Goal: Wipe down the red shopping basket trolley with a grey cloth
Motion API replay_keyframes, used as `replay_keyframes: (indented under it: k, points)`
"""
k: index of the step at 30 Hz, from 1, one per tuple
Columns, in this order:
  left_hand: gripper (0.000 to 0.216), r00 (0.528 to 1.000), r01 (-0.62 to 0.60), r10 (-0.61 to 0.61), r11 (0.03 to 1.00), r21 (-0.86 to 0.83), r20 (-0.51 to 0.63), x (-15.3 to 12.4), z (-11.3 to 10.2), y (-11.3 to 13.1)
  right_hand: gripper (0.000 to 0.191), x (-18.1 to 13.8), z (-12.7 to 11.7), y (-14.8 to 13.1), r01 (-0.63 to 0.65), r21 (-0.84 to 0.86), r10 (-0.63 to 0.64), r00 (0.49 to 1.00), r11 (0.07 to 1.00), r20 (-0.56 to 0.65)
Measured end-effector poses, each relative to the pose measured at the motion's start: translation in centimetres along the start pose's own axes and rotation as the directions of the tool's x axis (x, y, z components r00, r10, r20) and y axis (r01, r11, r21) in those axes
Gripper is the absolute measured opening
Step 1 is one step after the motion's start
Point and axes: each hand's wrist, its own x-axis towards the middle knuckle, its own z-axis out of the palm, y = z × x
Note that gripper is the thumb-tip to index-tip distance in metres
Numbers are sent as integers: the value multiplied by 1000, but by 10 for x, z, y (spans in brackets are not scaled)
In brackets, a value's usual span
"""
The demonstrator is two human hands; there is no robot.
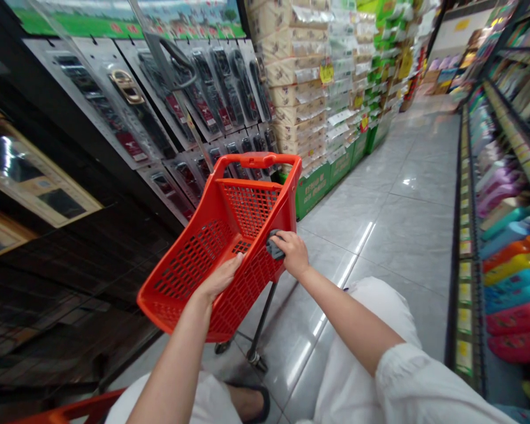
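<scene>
A red plastic shopping cart [256, 277] with latticed walls stands tilted in front of me. My left hand [223, 278] lies over the rim of its near side, thumb pointing forward; the other fingers are mostly hidden, and the hand seems to grip the rim. In my right hand [295, 252] is a bunched grey cloth [274, 245], pressed against the outer side wall of the cart below the handle [251, 159]. The basket's latticed floor shows between the walls.
Packaged belts [150, 118] hang on a dark rack at left. Stacked tissue packs [295, 88] stand on green boxes [315, 188] beyond the cart. Shelves of colourful bottles [516, 259] line the right. Grey tiled floor [419, 218] runs between. Another red edge [88, 406] shows at bottom left.
</scene>
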Motion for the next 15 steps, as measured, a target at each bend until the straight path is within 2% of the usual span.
replay_keyframes:
  k: [2, 4, 7, 9, 11, 13, 15]
  points:
    - [81, 1000, -1, 1, 1000, -3, 2, -1, 0, 2, 48, 8, 7, 12, -197, 124, 205, 977, 972, -55]
    - [83, 1000, -1, 1, 1000, -2, 9, -2, 1, 5, 44, 22, 12, 20, -323, 329, 376, 920, 887, -113]
    - [86, 1000, 6, -6, 1000, 10, 22, -4, 3, 8, 34, 48, 11, 27, -334, 574, 527, 824, 748, -207]
    - [87, 1000, 5, -5, 1000, 30, 13, -6, 3, 8, 31, 60, 8, 26, -283, 619, 534, 802, 733, -266]
    - [87, 1000, 6, -6, 999, 54, -3, -6, 3, 8, 35, 61, 5, 21, -244, 596, 498, 811, 765, -307]
    - [87, 1000, 5, -3, 996, 89, -23, -7, 2, 6, 43, 51, 6, 12, -226, 557, 457, 830, 799, -319]
    - [87, 999, 10, -5, 991, 132, -37, -6, 0, 4, 49, 34, 11, 0, -205, 528, 400, 871, 824, -286]
